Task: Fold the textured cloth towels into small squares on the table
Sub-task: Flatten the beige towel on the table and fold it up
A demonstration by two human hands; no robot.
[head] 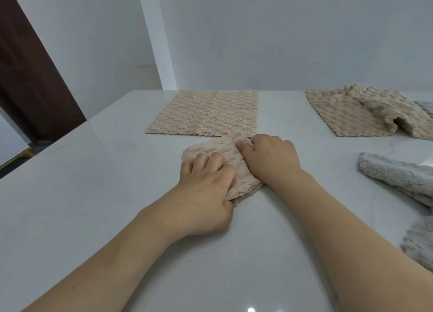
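Left hand, fingers curled, clutching the near edge of a small beige towel bunched at the middle of the pale surface. Just right of it, right hand, fingers bent, pinning the same towel's far right side. Beyond, touching it, a flat beige towel spread open. Farther right, a rumpled beige towel, then grey towels at the edge. Probably mid-fold on the small towel; next, likely squaring corners and pressing flat, with an even, careful grip on both sides.
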